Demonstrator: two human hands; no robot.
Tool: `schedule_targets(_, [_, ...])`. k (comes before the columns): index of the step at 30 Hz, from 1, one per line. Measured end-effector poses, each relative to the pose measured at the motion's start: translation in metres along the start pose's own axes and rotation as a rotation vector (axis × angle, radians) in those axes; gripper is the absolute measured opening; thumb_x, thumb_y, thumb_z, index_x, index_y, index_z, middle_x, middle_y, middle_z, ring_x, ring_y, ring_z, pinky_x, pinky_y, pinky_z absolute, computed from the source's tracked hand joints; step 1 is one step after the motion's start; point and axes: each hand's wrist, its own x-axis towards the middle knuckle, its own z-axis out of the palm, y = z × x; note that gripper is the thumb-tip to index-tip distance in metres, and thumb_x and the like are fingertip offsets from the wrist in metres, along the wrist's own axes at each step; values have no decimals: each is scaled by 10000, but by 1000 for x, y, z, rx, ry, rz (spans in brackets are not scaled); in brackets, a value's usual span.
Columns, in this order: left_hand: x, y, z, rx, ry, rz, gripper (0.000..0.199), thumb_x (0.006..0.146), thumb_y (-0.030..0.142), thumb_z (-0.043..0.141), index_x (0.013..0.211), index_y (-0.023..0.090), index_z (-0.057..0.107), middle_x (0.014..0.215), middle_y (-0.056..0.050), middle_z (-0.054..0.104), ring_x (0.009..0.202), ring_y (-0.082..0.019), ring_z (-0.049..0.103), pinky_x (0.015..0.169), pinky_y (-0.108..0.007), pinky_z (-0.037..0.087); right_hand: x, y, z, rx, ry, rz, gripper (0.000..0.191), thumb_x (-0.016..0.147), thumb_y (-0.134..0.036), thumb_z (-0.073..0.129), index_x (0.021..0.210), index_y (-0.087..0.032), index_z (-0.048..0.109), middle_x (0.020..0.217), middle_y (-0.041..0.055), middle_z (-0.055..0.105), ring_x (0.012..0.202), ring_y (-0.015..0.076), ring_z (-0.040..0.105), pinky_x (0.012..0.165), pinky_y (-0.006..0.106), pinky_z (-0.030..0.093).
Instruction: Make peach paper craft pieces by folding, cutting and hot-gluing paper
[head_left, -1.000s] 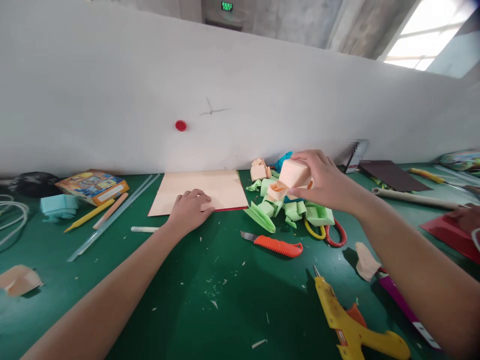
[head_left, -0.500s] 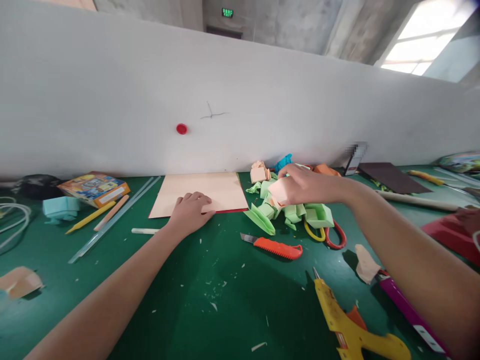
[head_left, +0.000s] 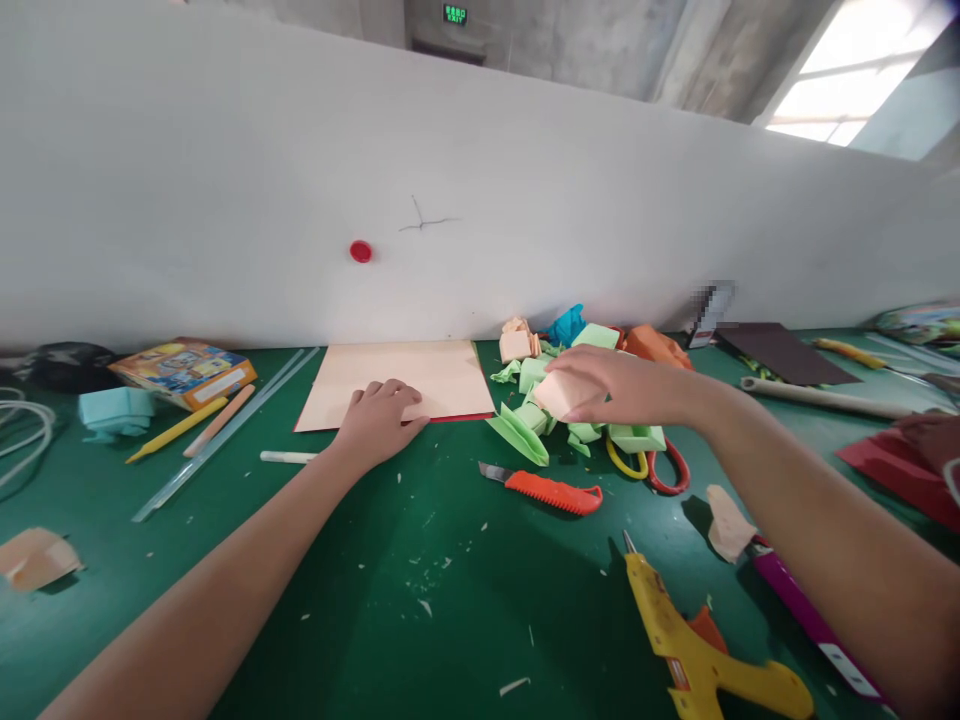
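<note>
"What of the left hand?"

"Rests on the front edge of the cream sheet, near the back of the worktop, thumb and fingers apart."

"And the right hand?"

"Clamps a peach paper piece over the green paper pieces, near that back edge; perhaps touches them, hard to tell."

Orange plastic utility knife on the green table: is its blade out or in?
Out: the grey metal blade projects from the end of the orange plastic handle.

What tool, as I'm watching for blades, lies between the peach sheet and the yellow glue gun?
In the head view, an orange utility knife, blade exposed, lies between the sheet and glue gun.
</note>
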Motion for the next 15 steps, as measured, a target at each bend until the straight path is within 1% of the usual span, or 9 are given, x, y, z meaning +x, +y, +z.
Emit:
schedule_targets(2, [-1, 0, -1, -5, 3, 1, 418, 950, 499, 485, 1233, 259, 678, 1378, -101, 624, 1265, -374, 516, 1064, -544, 392, 2, 0, 11, -41, 26, 19, 670, 835, -516, 660, 1475, -365, 529, 1626, 52, 423, 1435, 407, 452, 1123, 615, 448])
schedule_targets(5, [-1, 0, -1, -11, 10, -1, 409, 944, 495, 497, 1228, 265, 681, 1373, -100, 627, 1263, -372, 516, 1067, -544, 390, 6, 2, 23, -91, 84, 49, 704, 864, -500, 620, 1539, -397, 447, 1675, 52, 334, 1502, 443, 340, 1110, 693, 433])
schedule_targets(8, [0, -1, 0, -18, 13, 1, 402, 938, 493, 509, 1223, 269, 684, 1369, -103, 629, 1256, -375, 519, 1067, -551, 388, 12, 7, 26, -130, 161, 23, 715, 898, -528, 566, 1575, -370, 397, 1665, 75, 323, 1525, 454, 262, 1123, 694, 422])
schedule_targets(10, [0, -1, 0, -19, 13, 2, 416, 942, 497, 500, 1227, 254, 681, 1373, -110, 625, 1260, -383, 517, 1064, -559, 387, 16, 9, 27, -167, 212, 13, 720, 904, -561, 546, 1573, -331, 413, 1629, 104, 344, 1507, 472, 267, 1152, 691, 382])
schedule_targets(12, [0, -1, 0, -20, 9, 2, 429, 946, 506, 491, 1227, 244, 680, 1374, -114, 624, 1261, -387, 517, 1056, -560, 391, 20, 10, 28, -202, 246, 24, 727, 905, -583, 535, 1565, -295, 433, 1580, 132, 375, 1463, 493, 314, 1162, 693, 351])
schedule_targets(13, [0, -1, 0, -21, 7, 1, 428, 946, 509, 492, 1224, 246, 682, 1373, -113, 625, 1262, -387, 518, 1054, -557, 393, 21, 10, 29, -214, 254, 33, 724, 909, -578, 528, 1562, -278, 440, 1556, 144, 391, 1435, 493, 351, 1157, 688, 352])
schedule_targets(15, [0, -2, 0, -25, 6, -2, 416, 946, 508, 495, 1217, 258, 687, 1371, -108, 627, 1265, -384, 519, 1050, -552, 396, 21, 8, 29, -221, 251, 41, 694, 931, -537, 496, 1563, -257, 441, 1508, 158, 446, 1370, 467, 439, 1133, 667, 376])
